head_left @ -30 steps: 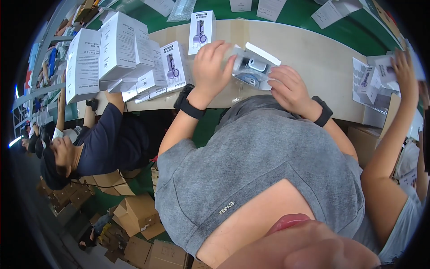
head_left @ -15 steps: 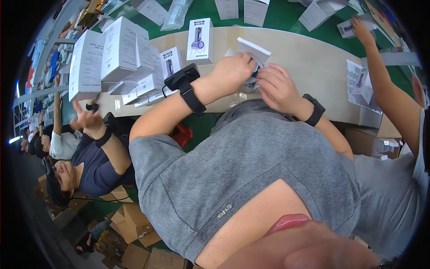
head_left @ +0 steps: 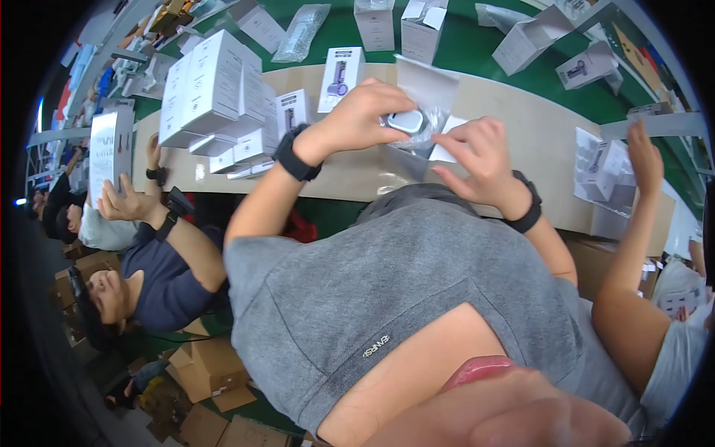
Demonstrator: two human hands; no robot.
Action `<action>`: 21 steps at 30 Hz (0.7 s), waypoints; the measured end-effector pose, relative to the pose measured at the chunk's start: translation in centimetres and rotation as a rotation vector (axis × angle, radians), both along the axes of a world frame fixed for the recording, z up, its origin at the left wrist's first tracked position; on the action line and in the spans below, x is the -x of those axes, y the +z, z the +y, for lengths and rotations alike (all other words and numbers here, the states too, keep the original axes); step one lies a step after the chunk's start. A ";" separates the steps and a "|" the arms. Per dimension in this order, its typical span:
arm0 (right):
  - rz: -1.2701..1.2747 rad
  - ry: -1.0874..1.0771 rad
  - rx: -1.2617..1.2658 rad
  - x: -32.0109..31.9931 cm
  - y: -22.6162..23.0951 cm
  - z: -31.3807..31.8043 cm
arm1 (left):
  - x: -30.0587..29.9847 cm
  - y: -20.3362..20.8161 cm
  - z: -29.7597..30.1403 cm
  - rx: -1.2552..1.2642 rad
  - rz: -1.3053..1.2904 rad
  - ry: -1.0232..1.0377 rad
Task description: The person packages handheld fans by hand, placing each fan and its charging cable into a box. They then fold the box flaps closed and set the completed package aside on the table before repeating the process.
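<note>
My left hand (head_left: 357,115) is raised over the beige worktop (head_left: 521,119) and pinches a small grey-white device in a clear plastic bag (head_left: 410,123). My right hand (head_left: 480,156) holds the bag's other side and touches a white open box (head_left: 428,153) just beneath it. An open white flap (head_left: 424,78) stands behind the bag. Both wrists carry black bands.
Stacks of white product boxes (head_left: 212,89) stand at the left of the worktop, one upright box (head_left: 339,74) just behind my left hand. A person at left lifts a white box (head_left: 104,145). Another person's arm (head_left: 640,201) reaches onto the table at right. Cardboard cartons (head_left: 201,365) lie on the floor.
My hands have lifted the bagged device up out of the box. The person at left has raised a white box, and the arm at right has drawn back toward the table edge.
</note>
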State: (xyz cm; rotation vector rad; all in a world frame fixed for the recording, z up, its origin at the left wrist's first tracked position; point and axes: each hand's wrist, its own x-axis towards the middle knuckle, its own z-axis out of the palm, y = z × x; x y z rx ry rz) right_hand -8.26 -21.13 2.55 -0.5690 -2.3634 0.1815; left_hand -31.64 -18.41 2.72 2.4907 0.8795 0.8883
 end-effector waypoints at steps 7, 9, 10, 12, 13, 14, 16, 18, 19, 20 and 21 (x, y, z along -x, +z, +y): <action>-0.210 0.107 0.094 1.0 8.0 1.1 | -0.4 -0.5 -3.5 0.292 -0.470 0.264; -0.216 0.101 0.055 1.0 7.6 1.6 | -1.1 -0.8 -3.6 0.299 -0.516 0.259; -0.233 0.100 0.006 1.1 7.3 2.1 | -1.4 -0.7 -3.5 0.290 -0.550 0.261; -0.248 0.108 -0.042 1.5 6.6 2.4 | -1.1 -0.5 -3.5 0.259 -0.622 0.281; -0.179 0.115 -0.038 1.4 6.1 2.4 | -1.0 -0.5 -3.5 0.264 -0.619 0.284; -0.110 0.121 -0.034 1.2 5.6 2.4 | -0.8 -0.5 -3.6 0.327 -0.677 0.287; -0.035 0.127 -0.026 1.4 5.2 2.4 | -0.3 -0.3 -3.6 0.450 -0.792 0.294; -0.078 0.122 -0.013 1.6 5.4 2.4 | -0.5 -0.2 -3.4 0.433 -0.790 0.268; -0.099 0.118 -0.006 1.6 5.6 2.5 | -0.8 -0.3 -3.3 0.414 -0.793 0.239; -0.091 0.113 -0.002 1.6 6.1 2.6 | -1.0 -0.3 -3.1 0.395 -0.796 0.208; -0.143 0.145 0.000 1.6 6.8 2.7 | -1.4 -0.4 -3.1 0.403 -0.787 0.203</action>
